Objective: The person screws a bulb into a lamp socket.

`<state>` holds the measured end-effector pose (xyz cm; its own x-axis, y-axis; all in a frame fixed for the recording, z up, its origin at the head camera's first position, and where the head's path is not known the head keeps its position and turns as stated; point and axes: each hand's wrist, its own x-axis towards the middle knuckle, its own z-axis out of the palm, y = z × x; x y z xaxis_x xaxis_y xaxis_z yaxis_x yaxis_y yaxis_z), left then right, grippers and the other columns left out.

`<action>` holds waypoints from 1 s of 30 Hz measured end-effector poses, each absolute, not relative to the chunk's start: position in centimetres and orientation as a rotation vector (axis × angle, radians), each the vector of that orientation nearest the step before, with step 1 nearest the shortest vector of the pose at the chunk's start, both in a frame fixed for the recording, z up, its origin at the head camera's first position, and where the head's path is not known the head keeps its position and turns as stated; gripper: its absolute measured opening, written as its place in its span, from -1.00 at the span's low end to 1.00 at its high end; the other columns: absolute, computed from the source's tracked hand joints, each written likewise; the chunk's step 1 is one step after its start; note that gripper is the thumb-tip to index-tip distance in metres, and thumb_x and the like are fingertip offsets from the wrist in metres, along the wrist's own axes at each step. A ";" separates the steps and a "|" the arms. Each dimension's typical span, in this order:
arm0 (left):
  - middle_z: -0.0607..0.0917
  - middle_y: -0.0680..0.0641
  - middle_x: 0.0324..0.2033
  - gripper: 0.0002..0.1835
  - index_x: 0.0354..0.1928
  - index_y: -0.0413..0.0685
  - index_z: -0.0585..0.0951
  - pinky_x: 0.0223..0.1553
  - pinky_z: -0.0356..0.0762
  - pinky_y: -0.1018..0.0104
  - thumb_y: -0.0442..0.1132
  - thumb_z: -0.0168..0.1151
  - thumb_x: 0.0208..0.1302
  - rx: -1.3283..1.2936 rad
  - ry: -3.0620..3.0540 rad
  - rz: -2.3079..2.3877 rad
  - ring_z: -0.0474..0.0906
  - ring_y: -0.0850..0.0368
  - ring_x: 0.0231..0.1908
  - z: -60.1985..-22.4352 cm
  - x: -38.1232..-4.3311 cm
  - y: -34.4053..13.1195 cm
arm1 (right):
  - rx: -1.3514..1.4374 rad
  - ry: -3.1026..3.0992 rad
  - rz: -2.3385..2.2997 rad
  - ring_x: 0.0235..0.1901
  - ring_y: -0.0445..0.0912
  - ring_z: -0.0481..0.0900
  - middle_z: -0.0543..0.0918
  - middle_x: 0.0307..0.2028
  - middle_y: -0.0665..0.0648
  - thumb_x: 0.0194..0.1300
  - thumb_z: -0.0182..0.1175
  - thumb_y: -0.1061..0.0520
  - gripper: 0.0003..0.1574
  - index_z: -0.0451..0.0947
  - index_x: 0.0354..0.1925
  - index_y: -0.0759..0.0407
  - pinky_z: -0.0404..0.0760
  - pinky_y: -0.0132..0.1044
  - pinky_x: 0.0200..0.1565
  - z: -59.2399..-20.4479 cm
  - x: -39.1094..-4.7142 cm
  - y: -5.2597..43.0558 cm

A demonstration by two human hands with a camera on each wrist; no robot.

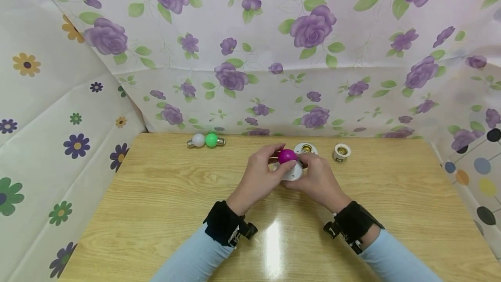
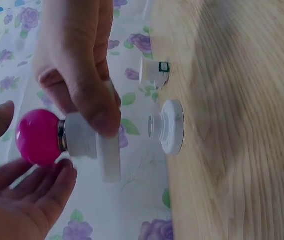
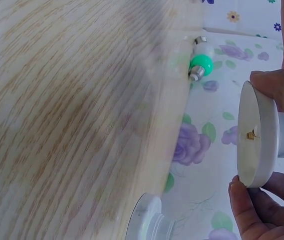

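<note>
Pinching a white holder [image 2: 106, 155] under a pink bulb [image 1: 287, 156]

The right hand [image 1: 318, 177] pinches the holder's thin, smooth round flange above the wood-grained counter [image 1: 176, 177]. The glossy globe-shaped bulb, with its metal collar, sits in the holder's neck between both hands' fingers. They share one roughly upright axis, globe upward, the flange's hollow underside toward the counter. The left hand [image 1: 258, 173] has its fingers loosely parted round the globe; how firmly they touch is hard to tell. Just beyond the right fingers stands a second holder [image 2: 175, 125]; right of them, a third holder [image 1: 342, 153]. Beyond the left fingers, leftward, lie a white bulb [image 1: 198, 140] and a green bulb [image 1: 211, 140].
</note>
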<state>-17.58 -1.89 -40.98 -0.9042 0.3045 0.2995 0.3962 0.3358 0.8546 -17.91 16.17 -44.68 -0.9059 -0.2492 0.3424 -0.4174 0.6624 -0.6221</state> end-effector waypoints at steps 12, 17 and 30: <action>0.58 0.14 -0.19 -0.51 -0.06 0.00 0.57 -0.24 0.55 0.37 0.12 0.35 0.03 -0.497 -2.401 -1.633 0.53 0.31 -0.25 -41.2 -17.2 -1.5 | 0.520 -2.661 1.067 -0.22 -0.29 0.48 0.58 -0.24 -0.20 -0.31 0.50 -0.30 -0.23 0.57 -0.11 -0.01 0.52 -0.33 -0.23 -44.5 -17.8 16.0; 0.60 0.11 -0.20 -0.55 -0.07 -0.04 0.58 -0.24 0.55 0.35 0.05 0.36 0.06 -0.518 -2.398 -1.633 0.54 0.31 -0.25 -41.2 -17.3 -1.5 | 0.519 -2.663 1.081 -0.19 -0.28 0.48 0.58 -0.22 -0.18 -0.31 0.51 -0.28 -0.20 0.57 -0.08 0.01 0.54 -0.28 -0.21 -44.4 -17.8 16.1; 0.58 0.04 -0.17 -0.64 -0.05 -0.14 0.53 -0.18 0.54 0.33 -0.16 0.32 0.14 -0.633 -2.406 -1.662 0.52 0.21 -0.17 -41.0 -17.5 -1.5 | 0.542 -2.659 1.063 -0.23 -0.29 0.49 0.58 -0.24 -0.18 -0.33 0.52 -0.26 -0.22 0.58 -0.10 0.02 0.53 -0.36 -0.25 -44.3 -17.8 16.0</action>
